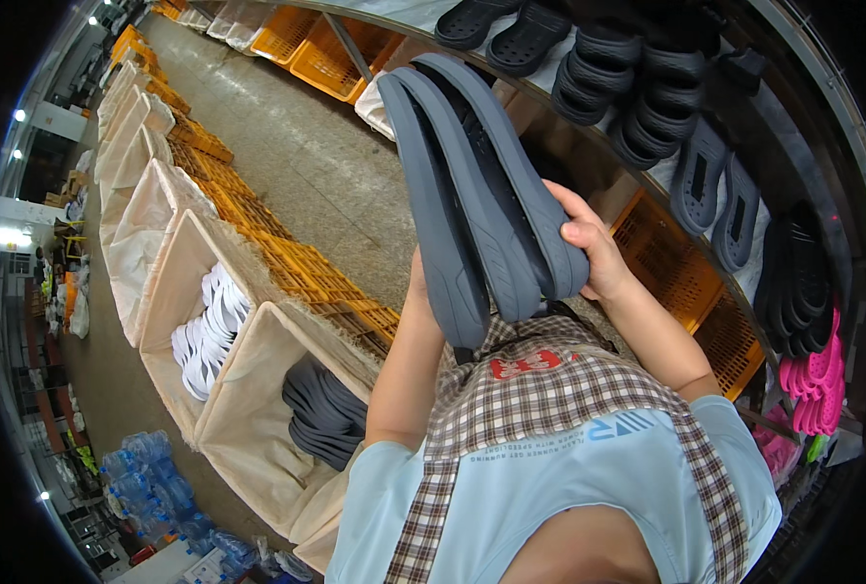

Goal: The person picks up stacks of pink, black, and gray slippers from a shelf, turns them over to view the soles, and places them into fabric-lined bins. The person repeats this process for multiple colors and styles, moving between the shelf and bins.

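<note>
Several thick dark grey shoe soles (484, 229) stand on edge side by side in front of my chest, held up between both hands. My right hand (591, 248) is closed on the right side of the stack near its lower end, thumb on the outer face. On the left side, my left hand (417, 273) is closed about the stack, its fingers hidden behind the soles. To the left, a cloth-lined bin (243, 419) holds a heap of similar dark grey soles (324, 414).
Another lined bin with white soles (211, 331) adjoins it, in a row of bins beside yellow crates (287, 258). At right, a shelf carries black clogs (530, 37), grey footwear (701, 175) and pink pieces (814, 380). Orange crates (667, 258) sit underneath. Blue bottles (151, 477) lie lower left.
</note>
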The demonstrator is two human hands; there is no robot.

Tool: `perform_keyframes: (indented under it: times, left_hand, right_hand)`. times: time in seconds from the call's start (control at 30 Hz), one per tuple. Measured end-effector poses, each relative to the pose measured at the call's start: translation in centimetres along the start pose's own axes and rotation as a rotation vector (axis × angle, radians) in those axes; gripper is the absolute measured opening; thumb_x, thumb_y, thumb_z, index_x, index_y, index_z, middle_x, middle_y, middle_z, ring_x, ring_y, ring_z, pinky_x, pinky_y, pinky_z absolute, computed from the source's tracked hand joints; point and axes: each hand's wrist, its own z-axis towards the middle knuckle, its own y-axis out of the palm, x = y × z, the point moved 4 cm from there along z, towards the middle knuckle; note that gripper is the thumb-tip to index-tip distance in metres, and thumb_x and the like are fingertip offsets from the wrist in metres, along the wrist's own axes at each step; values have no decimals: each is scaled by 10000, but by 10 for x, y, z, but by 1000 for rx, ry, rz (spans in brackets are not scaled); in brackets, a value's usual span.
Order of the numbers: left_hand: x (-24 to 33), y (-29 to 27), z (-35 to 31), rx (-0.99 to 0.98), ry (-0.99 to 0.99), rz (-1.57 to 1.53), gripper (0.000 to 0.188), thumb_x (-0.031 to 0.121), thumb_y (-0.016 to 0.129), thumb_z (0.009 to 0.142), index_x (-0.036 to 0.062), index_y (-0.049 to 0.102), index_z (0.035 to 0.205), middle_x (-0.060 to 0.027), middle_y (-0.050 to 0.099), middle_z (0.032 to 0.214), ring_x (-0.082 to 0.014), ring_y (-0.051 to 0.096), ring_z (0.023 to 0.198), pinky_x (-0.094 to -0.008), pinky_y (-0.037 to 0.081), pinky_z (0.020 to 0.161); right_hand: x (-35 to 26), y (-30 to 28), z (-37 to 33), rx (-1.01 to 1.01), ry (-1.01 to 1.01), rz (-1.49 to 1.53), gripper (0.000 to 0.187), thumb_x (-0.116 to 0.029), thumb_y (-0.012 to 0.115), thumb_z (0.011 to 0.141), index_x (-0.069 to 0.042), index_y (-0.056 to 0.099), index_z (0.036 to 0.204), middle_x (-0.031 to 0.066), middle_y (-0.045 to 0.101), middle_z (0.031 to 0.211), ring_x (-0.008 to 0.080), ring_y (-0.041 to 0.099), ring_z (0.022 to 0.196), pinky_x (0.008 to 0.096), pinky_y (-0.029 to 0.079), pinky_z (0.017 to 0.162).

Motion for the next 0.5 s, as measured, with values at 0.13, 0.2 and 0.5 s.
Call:
perform_keyframes:
  times: [0.13,0.2,0.5]
  left_hand:
    - [-5,-6,1,25,-75,-29,411,270,455,956,-51,487,1210,-179,606,1093,-256,656,919,-357,590,759]
    - [-4,-8,2,-21,-99,-58,406,265,442,959,-52,488,1209,-182,604,1098,-256,654,925,-359,589,759]
    - [-3,-14,-1,-46,-85,-28,435,293,410,965,-39,479,1237,-179,590,1135,-249,638,976,-358,575,793]
  right_hand:
    - [6,0,-6,14,-17,-62,725,-313,602,791,-1,336,1389,168,414,1334,252,440,1220,363,370,1018]
    - [9,2,-6,5,-19,-31,727,-311,604,790,-3,335,1392,169,404,1345,256,439,1220,369,352,1028]
    - [17,4,-9,-5,-98,-208,748,-402,582,784,-18,360,1387,164,394,1370,267,391,1262,398,281,1069]
